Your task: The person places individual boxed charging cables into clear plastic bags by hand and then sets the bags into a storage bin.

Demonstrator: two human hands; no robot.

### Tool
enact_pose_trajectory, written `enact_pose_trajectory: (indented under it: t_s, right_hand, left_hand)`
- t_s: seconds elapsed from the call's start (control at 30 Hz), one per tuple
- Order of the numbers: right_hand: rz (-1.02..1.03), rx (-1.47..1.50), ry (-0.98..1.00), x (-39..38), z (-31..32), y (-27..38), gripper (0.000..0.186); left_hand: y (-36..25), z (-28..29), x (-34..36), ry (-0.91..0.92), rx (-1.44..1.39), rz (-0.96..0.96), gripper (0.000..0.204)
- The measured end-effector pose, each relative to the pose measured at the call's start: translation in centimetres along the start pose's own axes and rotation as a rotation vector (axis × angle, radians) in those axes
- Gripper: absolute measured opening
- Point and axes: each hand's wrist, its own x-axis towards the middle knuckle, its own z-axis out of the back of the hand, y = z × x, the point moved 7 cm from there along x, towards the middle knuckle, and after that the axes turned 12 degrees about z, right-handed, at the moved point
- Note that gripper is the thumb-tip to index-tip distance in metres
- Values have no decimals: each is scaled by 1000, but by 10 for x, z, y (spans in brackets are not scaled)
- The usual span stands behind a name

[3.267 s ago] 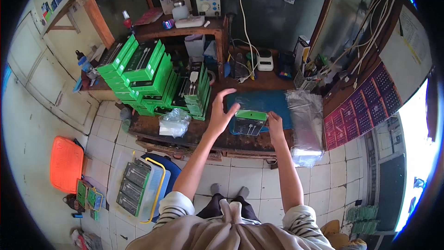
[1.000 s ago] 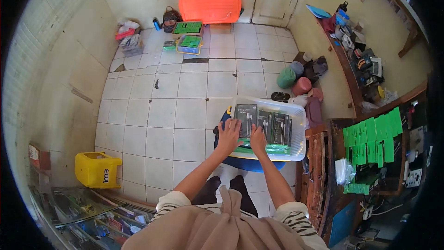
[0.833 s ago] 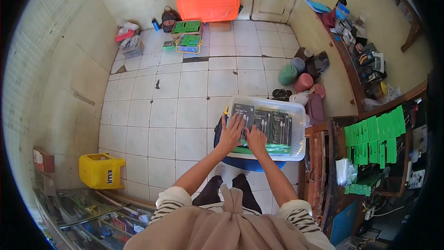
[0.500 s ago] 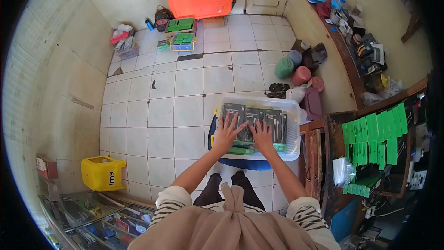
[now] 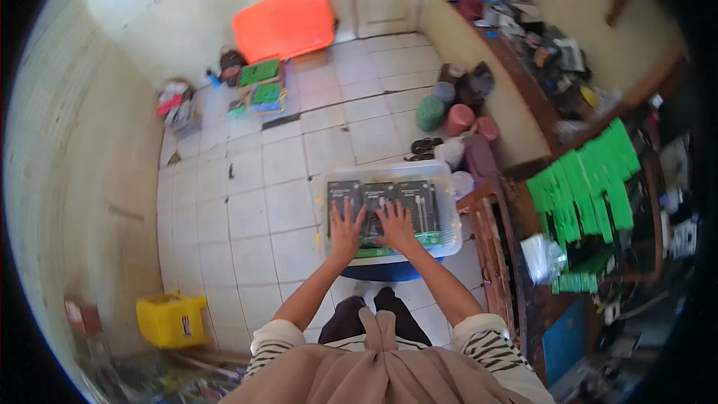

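Both grips [image 5: 345, 236] over dark boxes [image 5: 416, 202]

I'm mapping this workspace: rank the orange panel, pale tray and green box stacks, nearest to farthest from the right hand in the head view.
From the right hand:
1. Pale tray: beneath it.
2. Green box stacks: to the right.
3. Orange panel: upper left, in the background.
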Motion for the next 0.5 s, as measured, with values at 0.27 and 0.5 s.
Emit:
enact_pose_trajectory:
  t_s: [0.27, 0.5]
  right_hand:
    - [-156, 228, -556, -123, 127, -18, 40]
    - [-487, -30, -1173, -334, 317, -50, 26]
  left_hand:
    - [-95, 97, 4, 67, -395, -197, 100]
    - [-302, 248, -10, -197, -884, -808, 80]
